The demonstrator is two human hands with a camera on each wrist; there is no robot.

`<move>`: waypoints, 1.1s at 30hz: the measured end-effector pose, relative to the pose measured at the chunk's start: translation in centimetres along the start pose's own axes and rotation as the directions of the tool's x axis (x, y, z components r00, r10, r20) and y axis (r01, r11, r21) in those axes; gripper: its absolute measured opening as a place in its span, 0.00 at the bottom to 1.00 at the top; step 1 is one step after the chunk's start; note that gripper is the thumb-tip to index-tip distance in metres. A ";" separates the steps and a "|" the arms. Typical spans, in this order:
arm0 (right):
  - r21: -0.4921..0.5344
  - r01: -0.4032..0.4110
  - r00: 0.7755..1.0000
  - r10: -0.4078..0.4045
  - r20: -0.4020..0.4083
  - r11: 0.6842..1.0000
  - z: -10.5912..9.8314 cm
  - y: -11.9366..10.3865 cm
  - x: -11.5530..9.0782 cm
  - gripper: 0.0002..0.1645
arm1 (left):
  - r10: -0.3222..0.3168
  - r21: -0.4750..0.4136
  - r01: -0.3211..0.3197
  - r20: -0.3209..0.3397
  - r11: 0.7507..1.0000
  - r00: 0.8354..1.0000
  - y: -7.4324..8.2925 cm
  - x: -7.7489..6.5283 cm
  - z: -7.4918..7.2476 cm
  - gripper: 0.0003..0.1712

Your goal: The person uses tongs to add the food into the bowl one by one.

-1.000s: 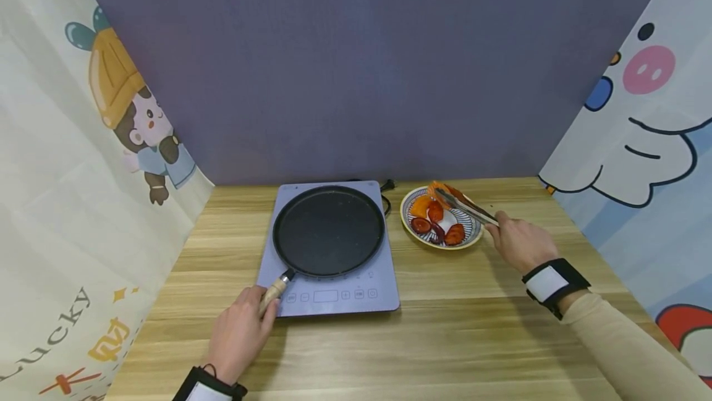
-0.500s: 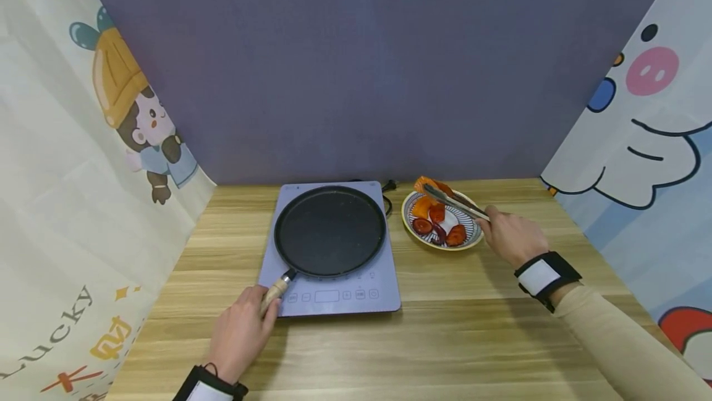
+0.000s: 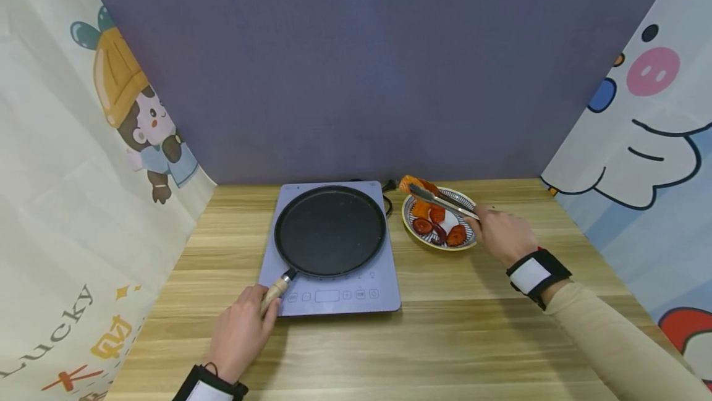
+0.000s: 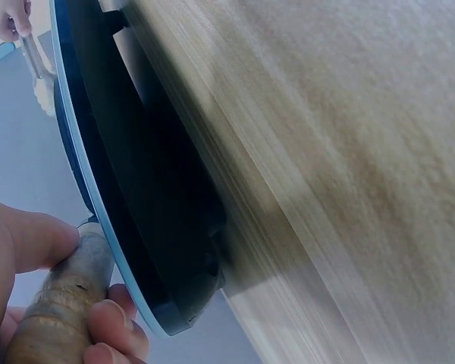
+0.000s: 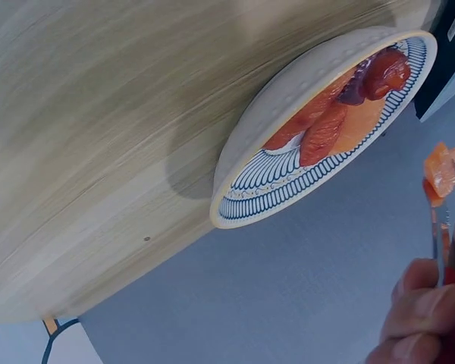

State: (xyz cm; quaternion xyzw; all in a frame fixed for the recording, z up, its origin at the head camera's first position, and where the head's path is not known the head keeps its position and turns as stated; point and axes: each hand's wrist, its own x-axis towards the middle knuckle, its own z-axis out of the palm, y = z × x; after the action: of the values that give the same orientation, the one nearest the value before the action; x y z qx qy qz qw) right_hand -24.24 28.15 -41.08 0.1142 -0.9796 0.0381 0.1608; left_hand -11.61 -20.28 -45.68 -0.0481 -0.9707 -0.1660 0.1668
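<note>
My left hand [image 3: 239,330] grips the wooden handle [image 3: 275,293] of a flat black frying pan [image 3: 330,231], thumb and fingers round it in the left wrist view. The pan sits on a pale induction cooktop [image 3: 384,274], with nothing in it. My right hand [image 3: 506,235] holds metal tongs [image 3: 453,204], which pinch an orange piece of food [image 3: 409,183], also seen as a glossy orange piece [image 5: 442,171] in the right wrist view. The raised piece overlaps the far left rim of a patterned plate [image 5: 273,189]. Several red, orange and purplish food pieces [image 5: 326,135] lie in that plate.
Cooktop and plate stand side by side on a wooden table [image 3: 434,339]. A black cord with a plug [image 3: 390,185] lies between them at the back. A grey-blue panel [image 3: 356,80] rises behind, and printed curtains [image 3: 44,172] flank both sides.
My right hand has moved left with the tongs, carrying the orange piece from over the plate's back to beyond its left rim. My left hand and the pan stay put.
</note>
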 end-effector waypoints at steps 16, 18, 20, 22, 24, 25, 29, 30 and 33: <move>0.018 0.104 0.992 -0.102 -0.077 0.994 0.8 -1.3 0.8 0.19 | 0.007 -0.012 -0.007 -0.012 1.000 1.000 0.0 0.0 0.0 0.16; 0.024 0.109 0.991 -0.106 -0.085 0.994 0.9 -1.5 0.8 0.18 | 0.008 -0.013 -0.008 -0.012 1.000 1.000 0.0 0.0 -0.1 0.16; 0.027 0.119 0.989 -0.116 -0.093 0.993 1.0 -1.8 0.9 0.19 | 0.006 -0.012 -0.006 -0.011 1.000 1.000 0.0 0.0 0.0 0.16; 0.033 0.128 0.987 -0.124 -0.102 0.991 0.9 -2.1 1.1 0.18 | 0.004 -0.014 -0.004 -0.008 1.000 1.000 0.0 0.0 -0.1 0.16; 0.034 0.136 0.985 -0.132 -0.108 0.990 0.8 -2.4 1.3 0.18 | 0.003 -0.014 -0.003 -0.007 1.000 1.000 -0.1 0.0 -0.1 0.16; 0.033 0.138 0.985 -0.133 -0.109 0.990 0.7 -2.6 1.4 0.18 | 0.002 -0.015 -0.002 -0.005 1.000 1.000 -0.1 0.0 -0.1 0.16; 0.030 0.137 0.985 -0.133 -0.108 0.990 0.7 -3.3 1.8 0.18 | 0.008 -0.015 -0.008 -0.009 1.000 1.000 0.0 0.0 -0.1 0.16; 0.029 0.137 0.985 -0.133 -0.105 0.990 0.8 -3.5 1.9 0.18 | 0.009 -0.015 -0.009 -0.009 1.000 1.000 0.0 0.0 -0.1 0.16; 0.023 0.138 0.986 -0.135 -0.097 0.990 0.9 -4.0 2.3 0.18 | 0.010 -0.012 -0.010 -0.008 1.000 1.000 0.0 0.1 -0.1 0.16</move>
State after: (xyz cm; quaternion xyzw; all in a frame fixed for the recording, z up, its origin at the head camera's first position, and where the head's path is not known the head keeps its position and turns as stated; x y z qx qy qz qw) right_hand -25.63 23.65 -41.03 0.1815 -0.9601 0.0471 0.2077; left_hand -11.64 -20.33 -45.59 -0.0532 -0.9688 -0.1712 0.1711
